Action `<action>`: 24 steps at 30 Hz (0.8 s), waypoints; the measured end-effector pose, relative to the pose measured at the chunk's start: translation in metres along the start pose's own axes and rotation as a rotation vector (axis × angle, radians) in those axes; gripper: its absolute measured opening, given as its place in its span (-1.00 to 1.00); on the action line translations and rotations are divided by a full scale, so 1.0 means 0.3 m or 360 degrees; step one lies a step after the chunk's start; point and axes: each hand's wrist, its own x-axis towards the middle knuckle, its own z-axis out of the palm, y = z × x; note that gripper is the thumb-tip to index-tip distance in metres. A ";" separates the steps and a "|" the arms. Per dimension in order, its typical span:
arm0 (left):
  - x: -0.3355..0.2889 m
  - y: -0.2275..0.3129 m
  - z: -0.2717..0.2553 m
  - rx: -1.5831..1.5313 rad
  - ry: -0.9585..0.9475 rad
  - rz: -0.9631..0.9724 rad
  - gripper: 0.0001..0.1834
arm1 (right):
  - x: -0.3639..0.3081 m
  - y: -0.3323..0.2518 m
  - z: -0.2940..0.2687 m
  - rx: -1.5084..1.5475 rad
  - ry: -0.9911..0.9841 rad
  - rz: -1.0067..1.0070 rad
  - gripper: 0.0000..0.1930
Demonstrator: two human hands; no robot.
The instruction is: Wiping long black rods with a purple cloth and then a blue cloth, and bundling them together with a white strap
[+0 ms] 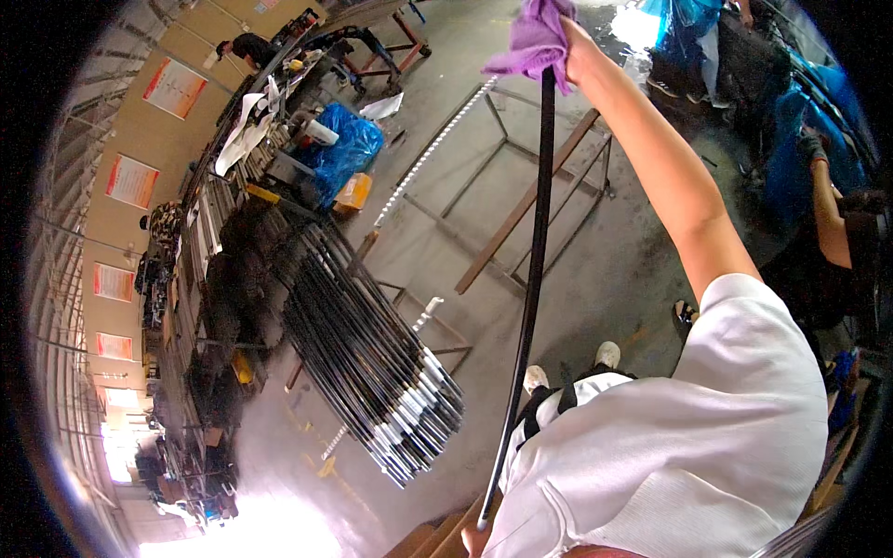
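Observation:
A long black rod (536, 279) slants through the middle of the view. Near its far end, my right hand (579, 54) is closed round it through a bunched purple cloth (532, 42), with the arm stretched out. At the bottom edge my left hand (476, 541) shows only in part, at the rod's near, pale-tipped end, and its fingers look closed on it. To the left lies a thick bundle of similar black rods (344, 316), their near ends banded in white and silver.
A metal frame stand (507, 139) with a white-wrapped bar stands ahead. Blue plastic sheeting (349, 144) and an orange box (353, 192) are beyond the bundle. A person (251, 46) bends over a cluttered bench at the far left. At right, another person's gloved hand (813, 144) is beside blue-wrapped goods.

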 end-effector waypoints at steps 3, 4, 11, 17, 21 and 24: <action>-0.042 -0.072 0.015 -0.0163 -0.0097 0.0150 -0.50 | -0.025 0.056 -0.113 0.0476 -0.0300 0.0281 -0.59; -0.045 -0.011 0.029 -0.0243 -0.0162 0.0008 -0.48 | -0.174 0.160 0.103 0.0199 0.0470 0.0234 -0.54; -0.033 0.130 -0.108 0.0062 -0.0127 -0.0171 -0.50 | -0.273 0.383 -0.030 0.0165 0.0417 0.0557 -0.71; -0.091 0.219 -0.254 -0.0076 -0.0048 0.0057 -0.62 | -0.083 0.059 0.070 0.0217 -0.0058 0.0109 -0.71; 0.090 0.700 -0.382 -0.0860 -0.0626 -0.0137 -0.76 | -0.108 0.213 0.169 0.0231 -0.0141 0.0222 -0.67; 0.149 0.936 -0.463 -0.1279 -0.0542 0.0153 -0.68 | -0.211 0.423 0.235 0.0338 -0.0259 0.0453 -0.64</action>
